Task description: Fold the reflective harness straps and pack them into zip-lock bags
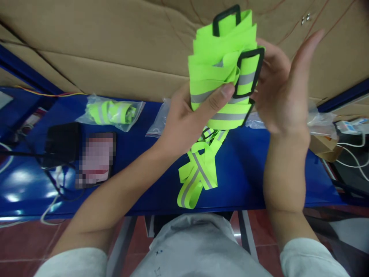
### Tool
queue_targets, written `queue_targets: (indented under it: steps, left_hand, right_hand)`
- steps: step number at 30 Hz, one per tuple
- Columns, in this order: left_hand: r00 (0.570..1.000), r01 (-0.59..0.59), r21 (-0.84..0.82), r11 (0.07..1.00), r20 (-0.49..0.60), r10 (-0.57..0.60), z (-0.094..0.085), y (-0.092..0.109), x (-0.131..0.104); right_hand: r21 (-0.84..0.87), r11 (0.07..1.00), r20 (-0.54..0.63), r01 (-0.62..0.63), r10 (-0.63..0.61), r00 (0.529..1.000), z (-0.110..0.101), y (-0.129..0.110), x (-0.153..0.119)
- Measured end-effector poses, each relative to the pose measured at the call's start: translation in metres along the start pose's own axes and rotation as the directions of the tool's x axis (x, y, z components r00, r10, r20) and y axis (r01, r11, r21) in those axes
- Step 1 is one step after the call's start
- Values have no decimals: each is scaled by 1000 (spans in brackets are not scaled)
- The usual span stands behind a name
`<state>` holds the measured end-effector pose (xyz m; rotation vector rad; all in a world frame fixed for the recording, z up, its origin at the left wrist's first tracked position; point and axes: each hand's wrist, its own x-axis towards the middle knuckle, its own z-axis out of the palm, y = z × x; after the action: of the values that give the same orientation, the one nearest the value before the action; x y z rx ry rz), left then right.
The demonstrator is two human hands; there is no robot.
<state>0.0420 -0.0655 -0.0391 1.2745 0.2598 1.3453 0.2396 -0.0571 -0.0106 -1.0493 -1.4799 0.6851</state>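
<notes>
Blue tabletop (pixel 236 184) with brown cardboard (pixel 115 46) behind it on my remote feed. My left hand (pixel 187 119) is gripping a folded neon strap bundle (pixel 207 71) up at 1 o'clock, thumb across the front. Right hand (pixel 284 88) is open at 2, thumb out, fingertips partly hidden behind it. Loose strap (pixel 201 173) at 5, bagged strap (pixel 111 112) around 10.

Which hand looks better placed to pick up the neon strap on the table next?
Probably the right hand: it looks open, though whether it touches the folded neon bundle is unclear. The left hand grips that bundle, just above the strap.
</notes>
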Motion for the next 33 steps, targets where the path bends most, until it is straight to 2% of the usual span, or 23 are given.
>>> queue_targets:
  steps: [1, 2, 3, 4, 5, 6, 7, 8, 10, 13, 16, 17, 19, 21, 23, 24, 25, 27, 29, 30, 31, 33]
  left_hand:
    - [1000, -26, 3, 1000, -12, 26, -2, 2, 2]
    - [998, -56, 10, 998, -11, 57, -3, 4, 4]
    - [996, -86, 17, 996, -7, 86, -5, 6, 6]
    - [994, -112, 20, 993, -4, 112, -6, 8, 7]
    - [991, -132, 20, 991, -5, 132, -6, 10, 9]
    - [990, -140, 20, 990, -13, 141, -6, 11, 10]
    - [990, -141, 22, 990, -26, 142, -5, 12, 11]
    - [990, -133, 25, 991, -46, 134, -4, 11, 11]
    - [991, -109, 37, 993, -73, 112, -2, 9, 12]
    - [997, -8, 44, 999, -80, 12, -5, 0, 9]
    - [985, 150, 47, 988, -97, -145, -20, -16, -3]
    - [976, 200, 52, 979, -97, -194, -28, -22, -9]
    - [921, 389, 31, 921, -47, -388, -43, -33, -24]
    - [856, 517, 31, 856, -3, -517, -57, -40, -39]
    - [810, 584, 38, 811, 39, -585, -66, -42, -53]
    - [788, 612, 40, 790, 62, -613, -68, -42, -58]
    - [763, 639, 36, 768, 88, -640, -69, -42, -62]
    - [713, 691, 27, 722, 139, -687, -68, -41, -68]
    - [661, 738, 36, 674, 166, -732, -66, -42, -72]
    - [634, 760, 45, 648, 167, -755, -65, -43, -73]
    - [607, 783, 48, 620, 157, -779, -64, -45, -75]
    - [558, 824, 34, 566, 128, -820, -63, -49, -77]
  right_hand:
    - [-46, 999, -50, 13, -15, 999, -24, 13, 5]
    - [-189, 981, -214, 30, -71, 974, -51, 30, 7]
    - [-369, 928, -387, -45, -109, 916, -79, 48, 7]
    - [-472, 858, -558, -204, -111, 823, -107, 67, 4]
    - [-519, 784, -672, -342, -127, 730, -133, 86, -2]
    - [-534, 729, -737, -428, -154, 658, -154, 103, -10]
    - [-516, 719, -766, -466, -144, 627, -171, 119, -19]
    - [-498, 720, -774, -484, -117, 622, -182, 132, -29]
    - [-474, 741, -753, -476, -61, 655, -191, 153, -46]
    - [-455, 798, -714, -395, -63, 697, -183, 164, -58]
    - [-516, 821, -684, -245, -222, 695, -160, 152, -65]
    - [-558, 808, -660, -190, -293, 692, -149, 143, -69]
    - [-663, 744, -559, -89, -412, 719, -119, 124, -81]
    - [-735, 678, -367, 22, -425, 827, -81, 105, -96]
    - [-768, 621, -143, 155, -401, 905, -44, 89, -110]
    - [-793, 538, 64, 286, -394, 917, -28, 83, -114]
    - [-781, 484, 207, 395, -397, 894, -15, 79, -118]
    - [-726, 426, 374, 540, -414, 830, 0, 76, -121]
    - [-687, 427, 394, 588, -460, 796, 5, 76, -124]
    - [-683, 437, 370, 585, -483, 793, 4, 77, -125]
    - [-694, 446, 326, 565, -505, 799, 3, 79, -126]
    - [-759, 466, 144, 454, -560, 816, -2, 82, -126]
